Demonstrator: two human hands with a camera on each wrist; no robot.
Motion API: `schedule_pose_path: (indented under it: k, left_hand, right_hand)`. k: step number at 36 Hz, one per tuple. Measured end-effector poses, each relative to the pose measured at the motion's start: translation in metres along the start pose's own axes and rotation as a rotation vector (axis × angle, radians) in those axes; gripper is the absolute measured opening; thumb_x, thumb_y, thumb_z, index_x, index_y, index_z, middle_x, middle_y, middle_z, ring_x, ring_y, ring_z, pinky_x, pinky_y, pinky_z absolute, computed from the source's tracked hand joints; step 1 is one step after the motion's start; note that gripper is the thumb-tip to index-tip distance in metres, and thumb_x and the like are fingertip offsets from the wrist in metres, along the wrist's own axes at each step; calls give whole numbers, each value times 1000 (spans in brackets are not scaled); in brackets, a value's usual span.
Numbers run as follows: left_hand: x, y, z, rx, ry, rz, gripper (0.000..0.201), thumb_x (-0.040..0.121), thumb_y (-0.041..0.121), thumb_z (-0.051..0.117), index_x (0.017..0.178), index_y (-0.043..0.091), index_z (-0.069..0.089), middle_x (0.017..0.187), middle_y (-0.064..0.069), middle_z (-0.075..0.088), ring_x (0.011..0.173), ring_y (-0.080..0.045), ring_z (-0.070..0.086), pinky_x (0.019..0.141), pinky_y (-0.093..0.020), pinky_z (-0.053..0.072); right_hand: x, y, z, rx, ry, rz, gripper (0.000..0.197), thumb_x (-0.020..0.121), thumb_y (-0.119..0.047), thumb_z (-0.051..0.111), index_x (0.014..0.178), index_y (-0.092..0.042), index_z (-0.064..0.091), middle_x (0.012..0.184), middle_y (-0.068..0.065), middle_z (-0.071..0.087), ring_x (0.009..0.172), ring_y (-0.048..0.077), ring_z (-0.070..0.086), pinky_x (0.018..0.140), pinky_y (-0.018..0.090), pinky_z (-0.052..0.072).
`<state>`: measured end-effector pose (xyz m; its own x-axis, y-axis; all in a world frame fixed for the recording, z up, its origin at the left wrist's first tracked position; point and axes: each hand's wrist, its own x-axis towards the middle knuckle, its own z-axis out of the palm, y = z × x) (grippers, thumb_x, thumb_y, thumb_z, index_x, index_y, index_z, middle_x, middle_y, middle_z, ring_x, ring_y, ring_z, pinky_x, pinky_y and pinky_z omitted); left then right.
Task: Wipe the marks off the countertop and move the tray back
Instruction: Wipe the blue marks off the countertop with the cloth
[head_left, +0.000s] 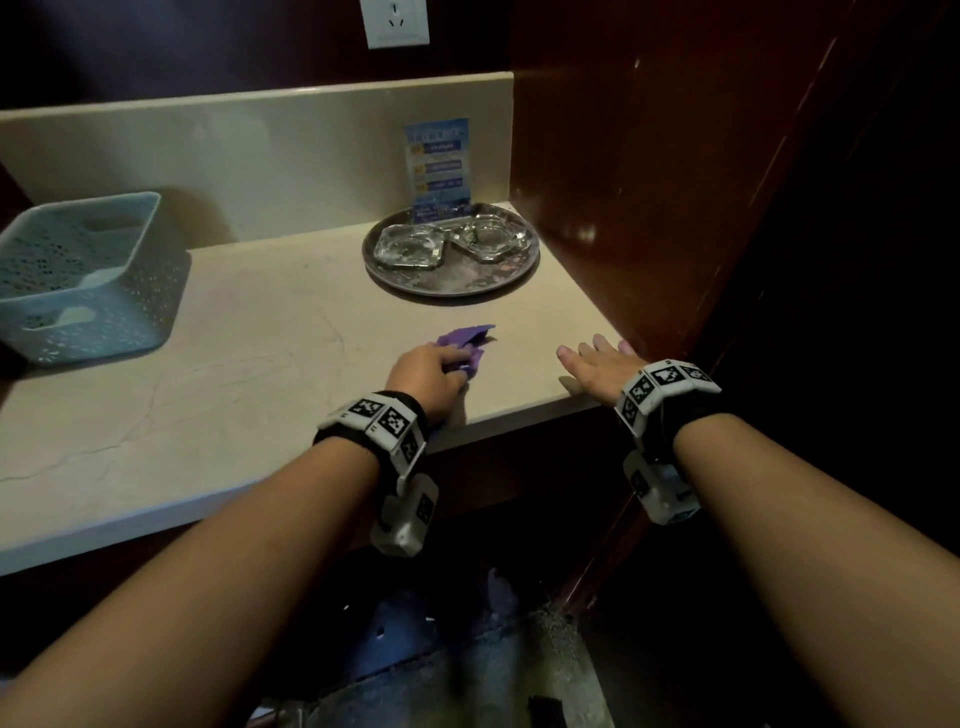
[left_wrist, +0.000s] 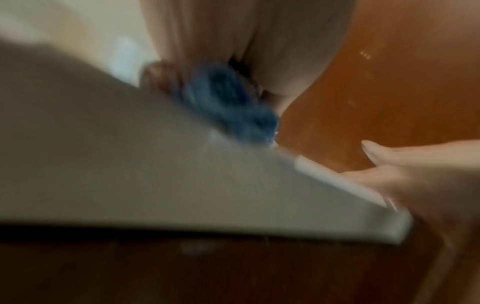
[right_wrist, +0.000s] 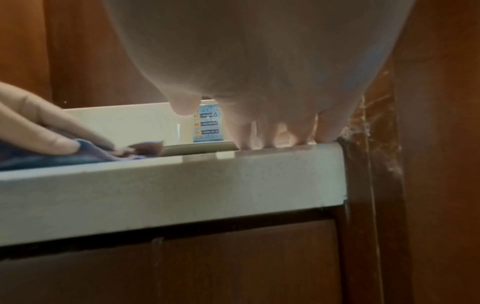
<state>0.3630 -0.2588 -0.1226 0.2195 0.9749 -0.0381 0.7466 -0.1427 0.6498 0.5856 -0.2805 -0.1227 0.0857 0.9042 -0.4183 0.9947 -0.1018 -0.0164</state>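
A cream countertop (head_left: 249, 332) runs across the head view. My left hand (head_left: 431, 371) grips a purple cloth (head_left: 465, 338) near the front edge; the left wrist view shows the cloth (left_wrist: 231, 102) as a blue blur under my palm. My right hand (head_left: 597, 364) lies flat with straight fingers on the counter's front right corner, its fingertips (right_wrist: 259, 142) pressing the edge. A round metal tray (head_left: 452, 288) with two glass ashtrays (head_left: 410, 247) sits at the back right, beyond both hands. The tray rim (right_wrist: 202, 148) shows low in the right wrist view.
A pale blue perforated basket (head_left: 83, 275) stands at the counter's left. A blue printed card (head_left: 439, 163) leans on the backsplash behind the tray. A dark wooden wall (head_left: 675, 182) closes the right side. A white socket (head_left: 396, 21) is above.
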Motion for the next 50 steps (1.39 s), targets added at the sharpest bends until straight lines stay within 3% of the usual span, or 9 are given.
schedule_pose_path:
  k: [10,14,21,27,30,34,40,45,50]
  left_hand:
    - [-15,16,39,15,-98,253,34,86,13,60,118,22,67,133,0,60,133,-12,46,108,-18,30]
    - [-26,25,51,12,-137,325,34,87,12,59,117,24,67,130,1,62,131,-11,48,112,-21,33]
    - [-55,34,60,35,-287,370,33,87,10,60,118,18,67,123,-6,67,119,-17,59,100,-21,41]
    - [-41,24,1,-151,-9,261,31,85,6,61,114,13,69,118,-6,69,112,-14,63,86,-11,38]
    - [-24,15,-33,-172,149,196,31,84,7,61,113,13,70,116,-4,70,108,-11,63,77,-7,37]
    - [-9,-8,-58,-42,228,96,30,86,12,61,115,17,69,118,-6,69,112,-20,63,88,-23,44]
    - [-17,-22,-32,72,34,-37,33,90,27,58,122,24,64,131,-2,61,123,-22,54,100,-24,38]
    - [-41,2,6,72,-3,95,33,93,24,53,124,26,62,135,4,58,129,-15,49,93,-9,25]
    - [-64,16,30,25,-82,222,33,90,9,54,119,19,66,128,1,64,126,-12,53,94,-1,23]
  right_hand:
    - [8,6,12,16,31,-30,73,82,-63,0,149,-36,7,159,9,12,148,34,-1,118,54,3]
    - [3,2,10,52,77,-13,49,102,-25,9,151,-24,9,158,8,17,149,29,1,119,50,3]
    - [6,2,8,43,37,-19,50,103,-35,18,151,-22,11,159,7,16,149,29,0,119,49,0]
    - [4,-1,6,93,31,-7,52,102,-38,10,152,-25,8,161,7,12,150,26,-2,120,48,0]
    - [13,3,9,109,13,13,82,79,-64,-10,152,-29,8,162,5,6,150,24,-6,120,47,-3]
    - [20,8,15,96,31,10,73,86,-62,1,151,-30,9,161,10,10,149,29,-4,119,51,0]
    - [12,2,12,78,56,21,52,101,-43,11,151,-29,8,159,9,14,149,29,-1,119,50,1]
    - [17,4,15,27,13,20,78,81,-66,-5,151,-34,8,161,9,7,149,30,-4,119,52,0]
    - [9,-1,12,-44,55,-3,52,101,-44,13,151,-32,8,159,12,12,148,31,-1,119,51,2]
